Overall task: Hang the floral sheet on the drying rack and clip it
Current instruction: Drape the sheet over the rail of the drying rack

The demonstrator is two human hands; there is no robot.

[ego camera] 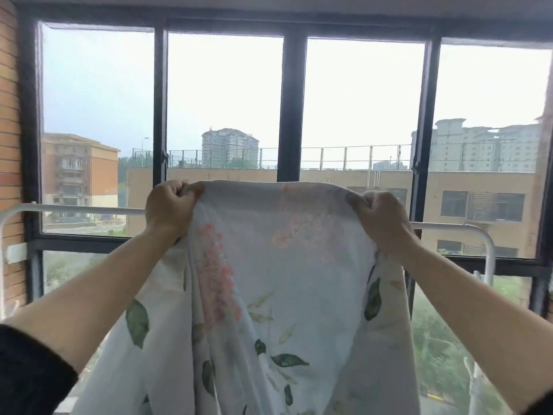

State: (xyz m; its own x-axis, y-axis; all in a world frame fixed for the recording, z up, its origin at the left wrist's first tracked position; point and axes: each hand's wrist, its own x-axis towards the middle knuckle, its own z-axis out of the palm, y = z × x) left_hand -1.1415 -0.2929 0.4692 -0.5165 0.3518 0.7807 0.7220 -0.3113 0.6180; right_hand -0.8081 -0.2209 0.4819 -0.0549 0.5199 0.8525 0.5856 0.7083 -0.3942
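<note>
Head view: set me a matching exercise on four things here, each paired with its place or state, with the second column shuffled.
Things:
1. left hand
2. right hand
3. drying rack rail
4. brick wall

Places or states:
A. white, running across behind the sheet
B. grips the sheet's top edge on the right side
C. at the far left of the view
D. grips the sheet's top edge on the left side

Pairs: 1-D, 2-B, 3-A, 4-C

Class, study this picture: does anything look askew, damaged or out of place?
Nothing is damaged or spilled. The floral sheet hangs in uneven, bunched folds from the left hand and right hand, not yet draped over the drying rack.
</note>
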